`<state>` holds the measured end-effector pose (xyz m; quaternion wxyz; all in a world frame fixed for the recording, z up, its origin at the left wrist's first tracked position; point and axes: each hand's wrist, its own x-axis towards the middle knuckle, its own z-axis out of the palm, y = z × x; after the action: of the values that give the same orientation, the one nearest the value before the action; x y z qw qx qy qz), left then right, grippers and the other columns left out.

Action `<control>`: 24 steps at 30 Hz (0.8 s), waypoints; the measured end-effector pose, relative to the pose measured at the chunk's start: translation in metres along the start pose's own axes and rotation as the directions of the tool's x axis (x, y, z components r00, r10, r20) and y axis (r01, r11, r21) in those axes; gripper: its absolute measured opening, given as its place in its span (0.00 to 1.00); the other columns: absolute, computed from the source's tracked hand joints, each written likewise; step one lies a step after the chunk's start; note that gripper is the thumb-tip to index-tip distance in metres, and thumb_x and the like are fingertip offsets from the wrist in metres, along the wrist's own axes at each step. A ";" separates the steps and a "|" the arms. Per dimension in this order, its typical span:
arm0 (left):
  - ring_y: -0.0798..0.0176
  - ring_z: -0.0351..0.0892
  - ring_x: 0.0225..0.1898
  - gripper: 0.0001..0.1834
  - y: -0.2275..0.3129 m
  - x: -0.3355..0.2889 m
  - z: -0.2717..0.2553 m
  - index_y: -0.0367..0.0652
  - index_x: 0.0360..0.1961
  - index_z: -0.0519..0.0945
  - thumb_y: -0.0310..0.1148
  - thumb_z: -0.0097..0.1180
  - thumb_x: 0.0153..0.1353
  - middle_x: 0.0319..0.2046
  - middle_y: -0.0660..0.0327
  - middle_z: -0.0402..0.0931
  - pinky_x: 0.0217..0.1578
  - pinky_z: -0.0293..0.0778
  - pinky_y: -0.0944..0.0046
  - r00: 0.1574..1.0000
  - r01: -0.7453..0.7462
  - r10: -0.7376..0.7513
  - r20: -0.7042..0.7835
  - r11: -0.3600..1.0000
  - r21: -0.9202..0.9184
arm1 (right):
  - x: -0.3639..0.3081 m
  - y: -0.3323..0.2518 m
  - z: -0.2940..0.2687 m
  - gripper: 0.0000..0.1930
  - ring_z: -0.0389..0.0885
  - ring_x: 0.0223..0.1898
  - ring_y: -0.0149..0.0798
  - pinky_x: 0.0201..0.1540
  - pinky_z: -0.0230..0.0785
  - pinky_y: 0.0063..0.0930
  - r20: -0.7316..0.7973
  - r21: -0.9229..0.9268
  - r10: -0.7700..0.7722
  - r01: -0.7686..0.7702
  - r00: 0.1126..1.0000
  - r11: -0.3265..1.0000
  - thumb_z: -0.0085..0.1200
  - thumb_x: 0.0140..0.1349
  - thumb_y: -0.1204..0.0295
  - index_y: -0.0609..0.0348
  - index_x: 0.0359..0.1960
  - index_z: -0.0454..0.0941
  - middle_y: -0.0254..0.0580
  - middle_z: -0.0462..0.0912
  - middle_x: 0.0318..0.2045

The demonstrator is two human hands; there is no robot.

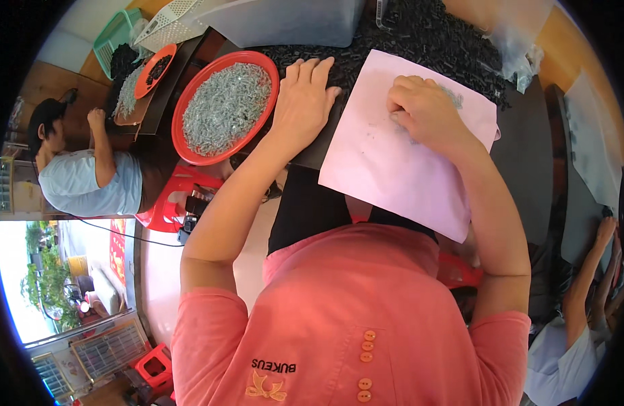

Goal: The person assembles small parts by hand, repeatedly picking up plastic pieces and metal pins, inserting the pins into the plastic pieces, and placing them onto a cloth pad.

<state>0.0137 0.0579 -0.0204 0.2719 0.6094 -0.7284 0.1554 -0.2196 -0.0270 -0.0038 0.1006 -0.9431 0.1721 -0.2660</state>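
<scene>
My left hand (305, 101) lies palm down with its fingers stretched out, on the dark table between a red basin and a pink cloth. It holds nothing that I can see. The red basin (178, 139) is filled with small clear, silvery pieces (224, 108). Over the pink cloth (373, 162), my right hand (423, 111) is closed, its fingers curled down; what they hold, if anything, is hidden. A greyish patch (454, 96) of tiny bits shows on the cloth beyond that hand. The cloth's near end hangs over the table edge toward my lap.
A wide heap of small black pieces (427, 30) spreads behind the cloth, beside a translucent bin (285, 24). An orange plate (146, 88) of black pieces stands at the far left, near a seated person (88, 169). Another person's arm (589, 271) reaches in at the right.
</scene>
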 end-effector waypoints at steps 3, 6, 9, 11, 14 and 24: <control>0.44 0.67 0.55 0.24 -0.006 0.006 0.004 0.40 0.58 0.73 0.29 0.59 0.60 0.54 0.50 0.72 0.56 0.65 0.51 0.997 0.066 -0.068 -0.020 0.994 -0.093 | 0.000 0.002 -0.001 0.05 0.74 0.38 0.44 0.42 0.62 0.36 0.005 0.000 0.002 -0.002 1.000 1.000 0.56 0.50 0.76 0.55 0.26 0.71 0.38 0.75 0.30; 0.47 0.69 0.52 0.18 -0.006 0.006 0.001 0.39 0.50 0.78 0.27 0.61 0.56 0.49 0.52 0.75 0.54 0.67 0.53 0.992 0.093 -0.111 -0.064 0.968 -0.235 | 0.001 -0.003 -0.004 0.05 0.74 0.38 0.44 0.41 0.62 0.36 -0.009 -0.004 -0.008 0.008 1.000 1.000 0.56 0.50 0.76 0.55 0.27 0.72 0.37 0.74 0.29; 0.48 0.70 0.50 0.14 -0.005 0.010 -0.003 0.39 0.43 0.81 0.26 0.63 0.53 0.45 0.55 0.77 0.51 0.69 0.55 0.985 0.086 -0.116 -0.127 0.971 -0.223 | 0.008 -0.018 -0.010 0.04 0.75 0.41 0.42 0.45 0.62 0.36 -0.041 0.156 -0.049 0.055 0.998 0.986 0.56 0.51 0.76 0.53 0.27 0.73 0.36 0.75 0.32; 0.49 0.71 0.47 0.14 -0.005 0.015 -0.002 0.39 0.40 0.82 0.27 0.65 0.51 0.42 0.56 0.77 0.49 0.70 0.55 0.991 0.074 -0.091 -0.093 0.983 -0.165 | 0.007 -0.028 -0.010 0.04 0.75 0.42 0.41 0.46 0.61 0.36 0.037 0.202 -0.152 0.141 0.988 0.969 0.56 0.52 0.73 0.52 0.28 0.73 0.34 0.75 0.33; 0.50 0.71 0.45 0.12 -0.010 0.020 0.005 0.40 0.38 0.82 0.27 0.65 0.51 0.39 0.57 0.77 0.47 0.70 0.55 0.996 0.032 -0.038 -0.080 0.996 -0.080 | 0.003 -0.033 0.004 0.04 0.74 0.44 0.41 0.46 0.61 0.37 0.045 0.066 -0.248 0.245 0.968 0.967 0.56 0.52 0.70 0.51 0.28 0.74 0.33 0.75 0.35; 0.49 0.73 0.43 0.08 -0.015 0.045 0.019 0.41 0.35 0.84 0.27 0.61 0.52 0.37 0.58 0.78 0.44 0.72 0.54 0.987 0.086 -0.099 -0.124 0.990 -0.110 | 0.002 -0.008 0.000 0.05 0.76 0.41 0.41 0.45 0.63 0.37 -0.010 0.040 0.033 -0.032 0.999 0.999 0.57 0.50 0.75 0.51 0.28 0.74 0.34 0.76 0.34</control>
<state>0.0193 0.0076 -0.0111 0.3569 0.6162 -0.6873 0.1433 -0.2160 -0.0205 -0.0013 0.1226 -0.9366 0.1826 -0.2729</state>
